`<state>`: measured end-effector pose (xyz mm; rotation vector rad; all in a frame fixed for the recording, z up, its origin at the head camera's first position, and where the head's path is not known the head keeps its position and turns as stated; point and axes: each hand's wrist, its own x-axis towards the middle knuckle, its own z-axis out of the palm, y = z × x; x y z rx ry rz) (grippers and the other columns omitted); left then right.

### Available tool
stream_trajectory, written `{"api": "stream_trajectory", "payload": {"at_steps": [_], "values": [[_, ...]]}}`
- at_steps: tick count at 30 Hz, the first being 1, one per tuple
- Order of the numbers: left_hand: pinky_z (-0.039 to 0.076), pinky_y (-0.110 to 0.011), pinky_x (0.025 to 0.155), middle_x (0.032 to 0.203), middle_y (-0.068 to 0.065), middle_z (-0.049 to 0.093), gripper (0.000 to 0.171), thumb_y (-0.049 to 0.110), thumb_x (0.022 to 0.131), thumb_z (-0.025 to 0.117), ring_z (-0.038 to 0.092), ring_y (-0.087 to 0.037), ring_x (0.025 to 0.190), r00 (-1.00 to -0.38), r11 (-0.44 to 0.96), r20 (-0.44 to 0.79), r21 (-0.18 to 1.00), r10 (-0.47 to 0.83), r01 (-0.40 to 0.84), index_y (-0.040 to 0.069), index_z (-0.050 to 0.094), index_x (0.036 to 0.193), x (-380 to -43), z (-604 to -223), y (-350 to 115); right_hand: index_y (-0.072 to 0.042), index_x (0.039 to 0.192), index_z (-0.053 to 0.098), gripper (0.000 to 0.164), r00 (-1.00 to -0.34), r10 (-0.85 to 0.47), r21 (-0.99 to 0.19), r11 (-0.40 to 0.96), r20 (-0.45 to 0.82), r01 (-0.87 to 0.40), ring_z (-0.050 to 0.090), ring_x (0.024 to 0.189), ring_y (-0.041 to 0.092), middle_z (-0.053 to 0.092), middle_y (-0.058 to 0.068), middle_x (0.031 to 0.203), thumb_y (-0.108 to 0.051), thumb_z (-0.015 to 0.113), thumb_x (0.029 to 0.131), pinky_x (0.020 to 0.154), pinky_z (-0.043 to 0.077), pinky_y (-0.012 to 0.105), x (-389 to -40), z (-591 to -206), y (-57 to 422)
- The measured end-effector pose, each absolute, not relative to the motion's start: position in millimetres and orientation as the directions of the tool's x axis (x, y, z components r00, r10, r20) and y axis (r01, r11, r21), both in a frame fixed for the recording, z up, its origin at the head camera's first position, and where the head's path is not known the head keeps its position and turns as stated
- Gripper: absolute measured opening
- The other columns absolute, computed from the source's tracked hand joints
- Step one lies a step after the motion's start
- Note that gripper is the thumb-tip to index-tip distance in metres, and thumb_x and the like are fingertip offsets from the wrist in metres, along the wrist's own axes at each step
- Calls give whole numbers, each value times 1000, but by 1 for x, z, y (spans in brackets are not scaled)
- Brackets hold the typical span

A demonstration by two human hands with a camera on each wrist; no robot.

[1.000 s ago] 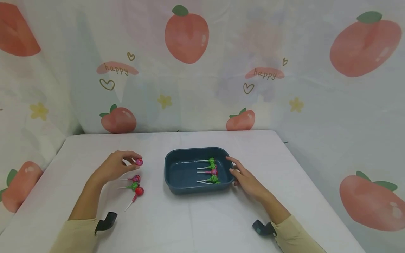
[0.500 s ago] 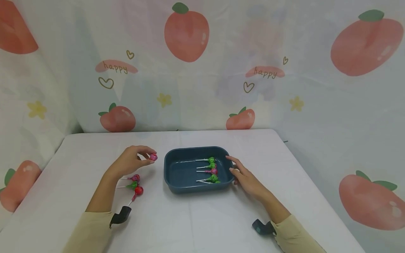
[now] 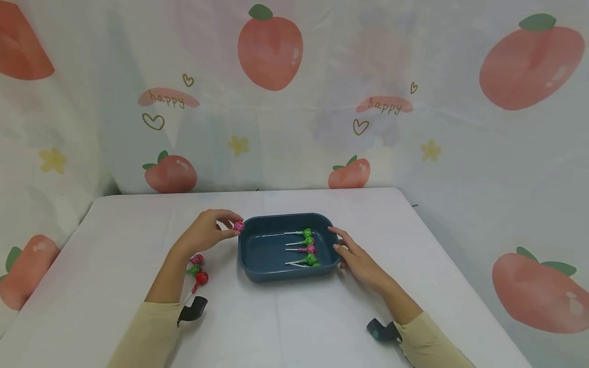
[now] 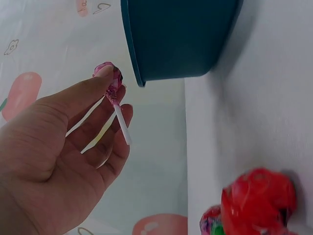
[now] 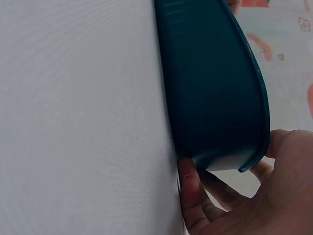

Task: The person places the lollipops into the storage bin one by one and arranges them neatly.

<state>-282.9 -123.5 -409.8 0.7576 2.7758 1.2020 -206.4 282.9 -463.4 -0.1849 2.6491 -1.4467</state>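
Moved rightward, the left hand pinches a pink lollipop, likely light and hard, sensibly by its wrapped head, just off the tray's back left corner, while the right hand, loosely spread, touches the right edge.

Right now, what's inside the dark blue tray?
Several green-wrapped lollipops and at least one pink-wrapped lollipop, lying toward the right hand. Anything beneath them is covered.

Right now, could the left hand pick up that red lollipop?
Probably not just yet: the left hand already pinches a pink lollipop. Once freed, it likely could: the red lollipop lies on the table beside that forearm, with its round head uncovered.
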Motion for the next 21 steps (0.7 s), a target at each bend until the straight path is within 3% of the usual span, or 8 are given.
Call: {"api": "stream_trajectory", "payload": {"at_steps": [10, 21], "values": [[53, -39, 85, 106, 0, 72, 30, 9, 92, 80, 63, -21, 102, -865, 579, 162, 682, 475, 446, 12, 75, 121, -288, -410, -96, -35, 159, 34, 48, -984, -174, -850, 523, -37, -60, 59, 86, 25, 49, 20, 143, -36, 44, 112, 80, 45, 40, -206, -463, 283], [53, -44, 94, 106, -3, 71, 30, 3, 92, 78, 63, -22, 100, -833, 534, 171, 696, 526, 480, 8, 75, 121, -290, -411, -73, -37, 159, 34, 47, -985, -168, -850, 525, -44, -51, 59, 86, 25, 49, 19, 143, -36, 44, 112, 81, 44, 40, -206, -462, 282]]}}
